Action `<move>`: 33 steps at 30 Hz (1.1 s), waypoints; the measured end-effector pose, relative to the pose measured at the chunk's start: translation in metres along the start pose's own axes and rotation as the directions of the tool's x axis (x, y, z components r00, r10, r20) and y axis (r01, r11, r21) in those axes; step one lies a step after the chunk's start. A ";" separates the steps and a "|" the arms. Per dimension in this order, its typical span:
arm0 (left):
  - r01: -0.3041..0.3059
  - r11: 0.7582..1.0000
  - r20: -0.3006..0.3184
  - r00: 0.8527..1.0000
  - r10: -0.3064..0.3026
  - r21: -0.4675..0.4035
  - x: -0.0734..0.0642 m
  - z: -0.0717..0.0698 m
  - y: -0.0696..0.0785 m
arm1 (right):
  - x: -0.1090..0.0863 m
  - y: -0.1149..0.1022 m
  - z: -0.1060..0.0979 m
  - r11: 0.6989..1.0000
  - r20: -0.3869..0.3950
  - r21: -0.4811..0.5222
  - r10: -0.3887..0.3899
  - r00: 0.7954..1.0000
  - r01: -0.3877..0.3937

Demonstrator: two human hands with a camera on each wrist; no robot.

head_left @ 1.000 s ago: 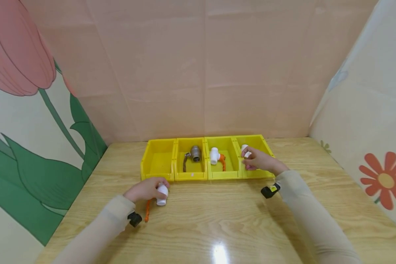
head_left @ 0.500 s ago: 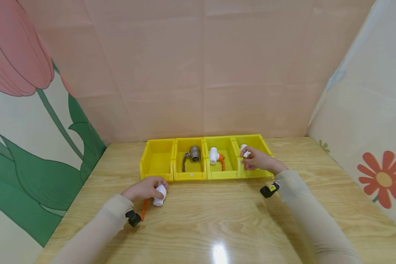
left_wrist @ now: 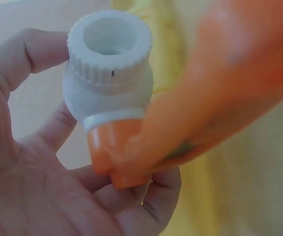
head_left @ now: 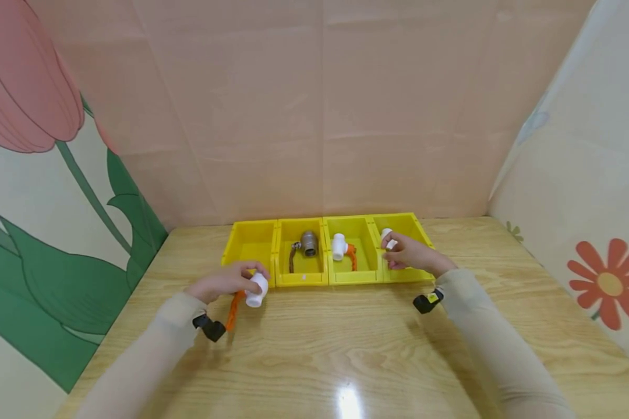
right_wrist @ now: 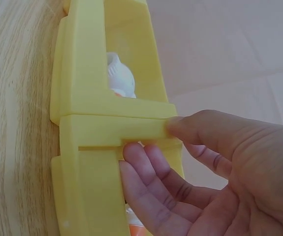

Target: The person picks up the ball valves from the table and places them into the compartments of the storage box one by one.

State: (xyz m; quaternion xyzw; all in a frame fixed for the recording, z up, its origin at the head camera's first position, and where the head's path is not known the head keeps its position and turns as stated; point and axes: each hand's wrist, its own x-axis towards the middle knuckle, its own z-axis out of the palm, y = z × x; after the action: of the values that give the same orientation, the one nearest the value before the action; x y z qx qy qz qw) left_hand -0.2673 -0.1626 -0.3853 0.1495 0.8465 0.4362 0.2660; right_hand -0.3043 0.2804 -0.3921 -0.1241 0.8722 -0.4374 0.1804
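Note:
My left hand (head_left: 228, 280) holds a white plastic ball valve (head_left: 257, 289) by its body, in front of the leftmost yellow bin (head_left: 248, 240). The valve's orange lever (head_left: 234, 311) points back toward the wrist. Seen from the left wrist, the ribbed round end (left_wrist: 110, 46) faces up, with thumb and fingers around the body. Over at the rightmost yellow bin (head_left: 410, 222), my right hand (head_left: 411, 254) pinches the side wall (right_wrist: 146, 129), its thumb on the wall's edge and its fingers inside. A white valve (head_left: 387, 233) in that bin is partly covered by this hand.
Several yellow bins stand in a row at the back of the wooden table (head_left: 314, 343). One middle bin holds a metal valve (head_left: 310, 243) with a dark lever; beside it, another holds a white valve (head_left: 339, 247) with an orange lever. A pink backdrop (head_left: 320, 116) rises behind.
My left hand has raised the white ball valve from the tabletop and brought it a little toward the bins, with the valve tilting. My right hand stays at the rightmost bin.

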 end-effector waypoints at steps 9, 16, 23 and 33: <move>-0.044 0.996 -0.030 0.999 0.042 -0.077 0.010 -0.043 0.025 | -0.001 0.001 0.000 1.000 0.000 0.001 -0.004 1.000 0.004; -0.017 0.991 -0.089 0.996 0.006 -0.132 0.023 -0.063 0.035 | -0.002 0.000 0.001 1.000 0.001 0.013 -0.020 1.000 0.020; -0.016 0.989 -0.098 0.995 0.002 -0.149 0.037 -0.077 0.042 | -0.002 0.002 0.000 1.000 -0.005 0.008 -0.015 1.000 0.015; -0.054 0.978 -0.052 0.998 0.044 -0.202 0.059 -0.091 0.043 | -0.002 0.001 0.001 1.000 -0.006 0.010 -0.008 1.000 0.008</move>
State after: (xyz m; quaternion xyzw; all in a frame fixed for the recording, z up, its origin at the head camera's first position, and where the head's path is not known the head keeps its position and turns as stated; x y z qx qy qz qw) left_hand -0.3671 -0.1692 -0.3255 0.1320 0.7995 0.5304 0.2491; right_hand -0.3025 0.2808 -0.3927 -0.1256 0.8700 -0.4427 0.1767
